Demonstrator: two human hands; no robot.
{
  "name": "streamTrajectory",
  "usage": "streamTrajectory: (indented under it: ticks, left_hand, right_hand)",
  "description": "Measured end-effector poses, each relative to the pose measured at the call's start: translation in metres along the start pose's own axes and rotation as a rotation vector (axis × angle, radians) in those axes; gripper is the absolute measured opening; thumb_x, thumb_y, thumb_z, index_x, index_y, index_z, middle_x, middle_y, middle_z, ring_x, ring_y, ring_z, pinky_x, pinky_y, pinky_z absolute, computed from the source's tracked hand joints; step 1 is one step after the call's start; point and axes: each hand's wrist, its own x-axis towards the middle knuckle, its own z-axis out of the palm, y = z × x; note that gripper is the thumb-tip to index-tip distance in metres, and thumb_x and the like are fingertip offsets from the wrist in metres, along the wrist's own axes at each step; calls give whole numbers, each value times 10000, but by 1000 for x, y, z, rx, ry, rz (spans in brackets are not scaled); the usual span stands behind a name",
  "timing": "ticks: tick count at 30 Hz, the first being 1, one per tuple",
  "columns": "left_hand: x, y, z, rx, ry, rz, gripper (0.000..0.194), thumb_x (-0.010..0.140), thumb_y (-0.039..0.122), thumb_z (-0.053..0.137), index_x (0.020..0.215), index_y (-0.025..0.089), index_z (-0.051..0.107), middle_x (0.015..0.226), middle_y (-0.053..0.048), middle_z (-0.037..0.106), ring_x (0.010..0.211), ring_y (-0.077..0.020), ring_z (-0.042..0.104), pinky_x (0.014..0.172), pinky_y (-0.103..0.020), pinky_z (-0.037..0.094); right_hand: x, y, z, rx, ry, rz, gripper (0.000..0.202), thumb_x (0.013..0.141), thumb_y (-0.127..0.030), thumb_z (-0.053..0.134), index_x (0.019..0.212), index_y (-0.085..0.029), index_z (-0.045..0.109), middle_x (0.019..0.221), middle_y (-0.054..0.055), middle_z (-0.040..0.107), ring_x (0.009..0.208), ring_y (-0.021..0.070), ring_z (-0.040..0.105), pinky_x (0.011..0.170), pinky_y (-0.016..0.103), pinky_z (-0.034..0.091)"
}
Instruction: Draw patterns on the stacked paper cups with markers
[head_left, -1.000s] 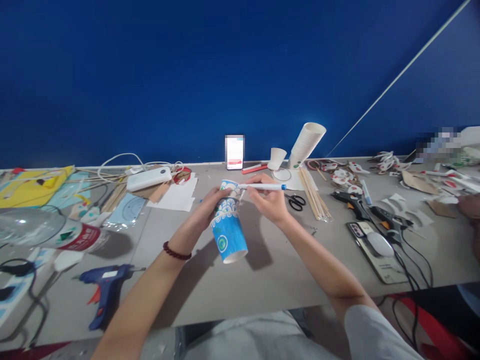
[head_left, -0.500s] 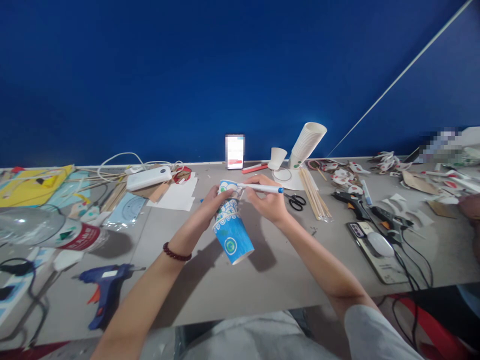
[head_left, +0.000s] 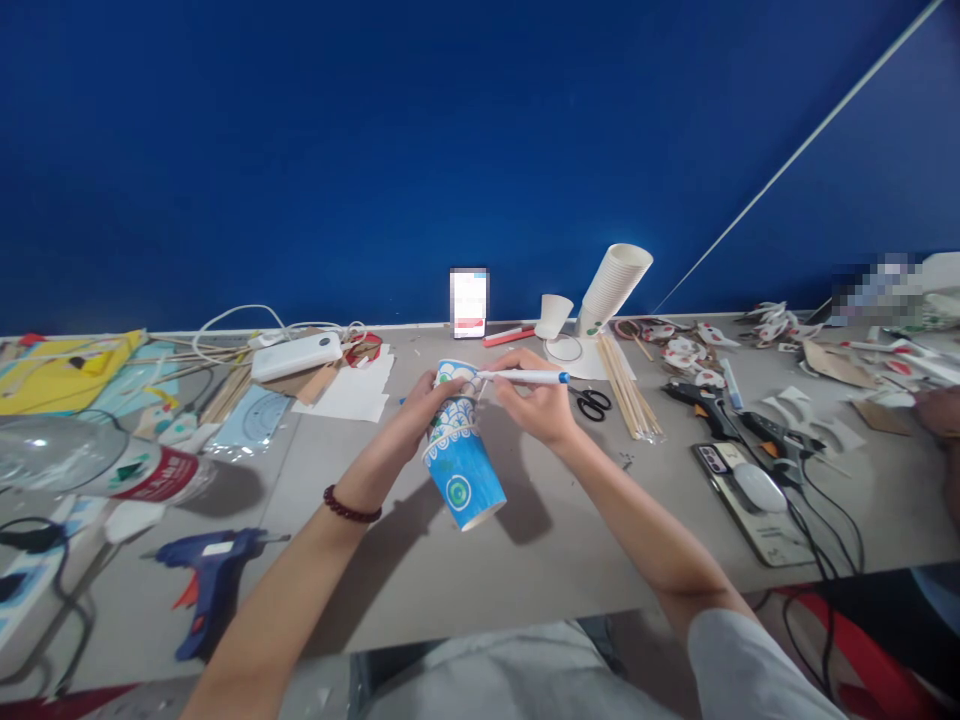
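Two paper cups joined end to end, painted blue and white (head_left: 466, 470), are held tilted above the table. My left hand (head_left: 427, 405) wraps round the upper cup, its thumb across the painted side. A white marker with a blue end (head_left: 536, 377) is pinched in my right hand (head_left: 534, 400), its tip at the upper cup near the rim. The lower cup bears a round blue and green mark on a blue ground.
A phone (head_left: 469, 303) stands against the blue wall. Stacked cups (head_left: 616, 288), scissors (head_left: 593, 403) and sticks (head_left: 628, 390) lie behind right. A blue glue gun (head_left: 214, 580) and bottle (head_left: 112, 465) are left. Another person's hand (head_left: 939, 412) shows far right.
The marker has shifted very slightly to the right in my right hand. My left hand still holds the cups, almost unmoved.
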Motion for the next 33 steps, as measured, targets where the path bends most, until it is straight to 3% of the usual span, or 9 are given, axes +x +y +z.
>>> streamTrajectory:
  ticks: [16,24,33]
  left_hand:
    - [3,-2,-2,25,-10,12,492,706,453,740,1081,177,581,935,-61,694,812,-206,671,684,-304,523]
    - [1,2,0,0,-2,5,484,695,424,738,1076,174,575,930,-60,698,812,-207,676,694,-303,527]
    - [1,0,-1,-23,-35,6,493,706,427,735,1090,167,567,946,-73,699,806,-207,680,693,-306,531]
  right_hand:
    - [-2,3,2,37,19,62,76,813,-187,586,871,-218,627,817,31,705,757,175,674,660,297,535]
    - [-2,1,1,91,-3,64,98,785,-149,581,842,-217,621,857,47,724,842,205,698,747,341,566]
    - [-2,3,2,55,26,66,69,818,-189,583,863,-223,624,800,19,698,731,159,666,630,276,533]
